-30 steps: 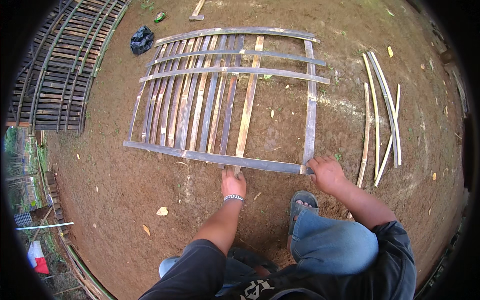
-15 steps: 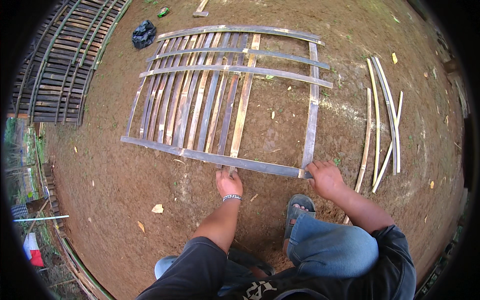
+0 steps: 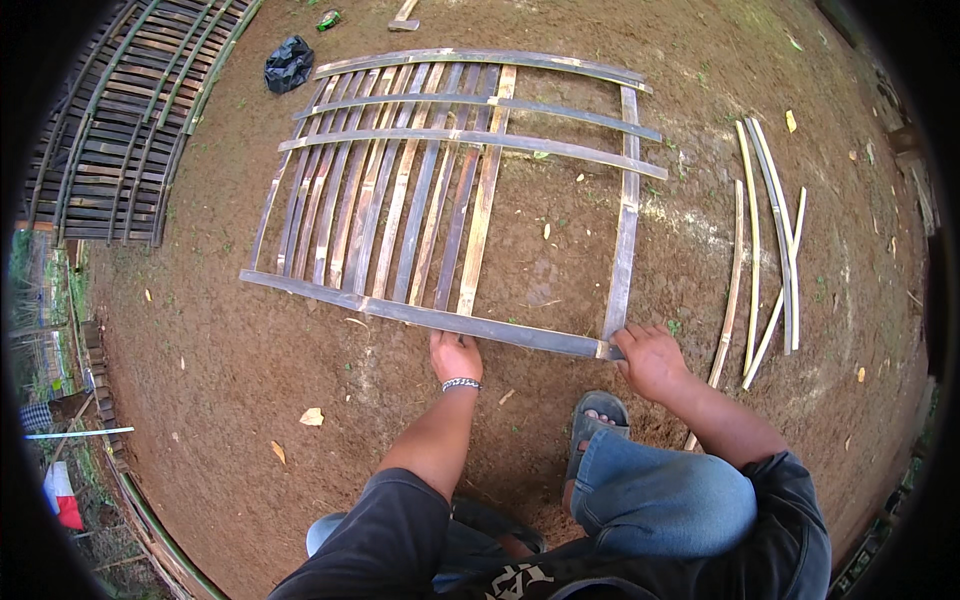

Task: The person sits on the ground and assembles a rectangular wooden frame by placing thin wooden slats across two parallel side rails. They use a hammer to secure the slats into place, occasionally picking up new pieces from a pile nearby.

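Note:
A panel of split bamboo (image 3: 400,200) lies on the ground in front of me, its upright slats crossed by long strips. My left hand (image 3: 456,356), with a chain bracelet at the wrist, is closed at the near strip (image 3: 520,335), by the lower end of the last light bamboo slat (image 3: 482,235). The strip partly hides its fingertips. At the near right corner my right hand (image 3: 652,362) grips the strip's end where it meets the right end slat (image 3: 621,250). Bare soil shows between that slat and the light one.
Several loose bamboo strips (image 3: 757,240) lie to the right. A larger slatted bamboo panel (image 3: 120,130) is at the far left. Beyond my panel are a black plastic bag (image 3: 289,64) and a wooden-handled tool (image 3: 404,22). My sandalled foot (image 3: 598,415) stands near the right corner.
My left hand has shifted slightly up and left against the near strip, and the slat end that showed below the strip is now hidden. My right hand keeps its grip on the corner.

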